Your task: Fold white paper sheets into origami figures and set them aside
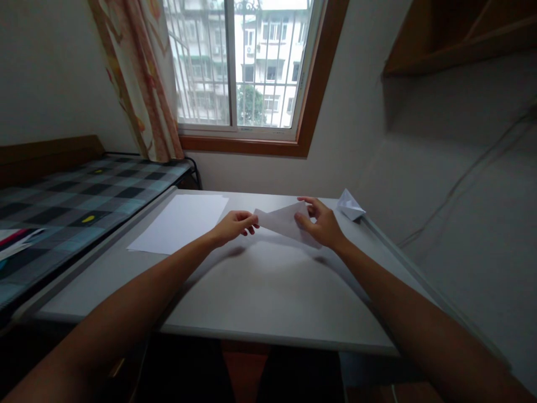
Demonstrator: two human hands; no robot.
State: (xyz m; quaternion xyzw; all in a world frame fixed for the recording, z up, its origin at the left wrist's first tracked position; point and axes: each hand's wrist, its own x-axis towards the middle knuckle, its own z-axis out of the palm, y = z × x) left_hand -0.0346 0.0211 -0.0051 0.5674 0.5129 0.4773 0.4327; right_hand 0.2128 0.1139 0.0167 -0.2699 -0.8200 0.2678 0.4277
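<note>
Between my two hands a folded sheet of white paper (282,221) is held up above the white table. My left hand (235,226) pinches its pointed left corner between thumb and fingers. On the other side, my right hand (319,223) grips the wider end, thumb on the near face and fingers behind, partly hidden by the paper. A folded white paper boat (349,205) stands at the table's far right corner, just beyond my right hand. To the left of my left hand lies a stack of blank white paper (180,223).
The white table (268,302) reaches the wall under the window (243,67). A bed with a checked cover (126,184) stands along the left side. At upper right a wooden shelf (461,50) juts from the wall, and a cable (453,201) hangs below it.
</note>
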